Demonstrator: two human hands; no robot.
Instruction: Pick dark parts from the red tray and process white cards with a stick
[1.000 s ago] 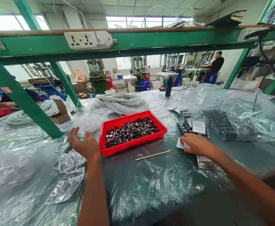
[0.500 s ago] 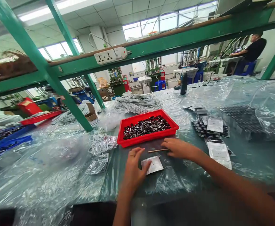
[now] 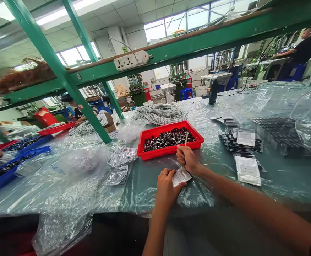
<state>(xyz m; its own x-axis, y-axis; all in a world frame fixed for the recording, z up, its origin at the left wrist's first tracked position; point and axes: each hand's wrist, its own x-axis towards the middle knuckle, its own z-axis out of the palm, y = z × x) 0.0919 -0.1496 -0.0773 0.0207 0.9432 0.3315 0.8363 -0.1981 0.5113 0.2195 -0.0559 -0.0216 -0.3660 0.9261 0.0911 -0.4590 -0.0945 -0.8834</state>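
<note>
My right hand (image 3: 187,159) is closed around a thin wooden stick (image 3: 186,137), which stands nearly upright. The stick's lower tip meets a small white printed packet (image 3: 177,178) lying on the plastic-covered table. On the packet's near left side is my left hand (image 3: 167,186), thumb at the near edge and fingers at the far edge, gripping it. Just beyond both hands sits a red tray (image 3: 157,155) filled with small black and silver pieces (image 3: 168,139).
Stacked white packets (image 3: 247,170) lie to the right, near a bagged dark grid of parts (image 3: 278,133). Clear packets (image 3: 118,161) lie left of the tray. Behind it is coiled grey cable (image 3: 161,113). A green post (image 3: 85,108) rises at left. Other people work in the background.
My right hand has picked the stick up from the table and brought it upright onto the packet. My left hand has closed on the packet. The view has shifted slightly.
</note>
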